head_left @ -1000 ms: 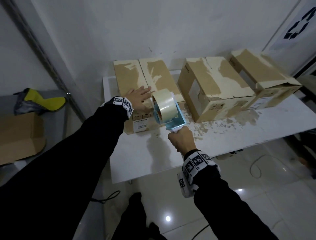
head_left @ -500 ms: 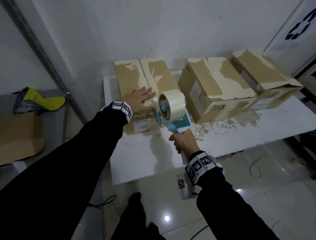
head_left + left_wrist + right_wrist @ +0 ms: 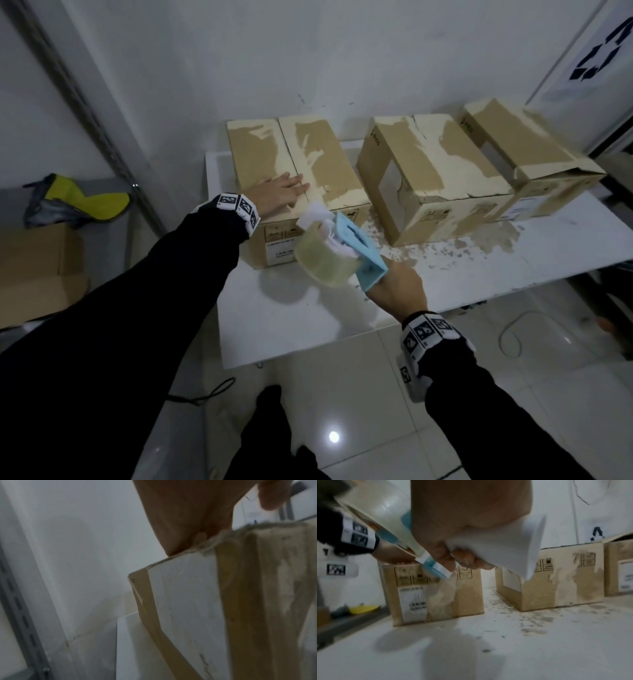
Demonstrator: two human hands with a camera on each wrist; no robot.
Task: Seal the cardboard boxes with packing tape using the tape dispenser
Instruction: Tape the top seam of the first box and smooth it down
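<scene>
**Tape start on the left box: get the anchor right**

Right hand [image 3: 399,291] is wrapped round the handle of the light-blue plastic tape dispenser [image 3: 358,251], clear packing tape roll [image 3: 323,262] mounted on it. The dispenser is tilted, its nose at the near top edge of the leftmost brown cardboard box [image 3: 294,164], which sits on the white counter [image 3: 308,322]. Left hand [image 3: 279,195] lies flat, fingers straight, on the box top at the centre seam, holding the flaps down.

My read: anchor the tape on the front face below the edge first, then pull back along the seam with steady pressure. Keep the flat hand ahead of the dispenser and off the seam line. The torn, peeled cardboard surface may bond poorly, so press firmly.

Containers: three boxes in a row. Left and middle brown cardboard box [image 3: 435,178] have flaps closed. The far-right brown cardboard box [image 3: 524,150] has a flap edge lifted. Contents cannot be seen in any of them.
</scene>
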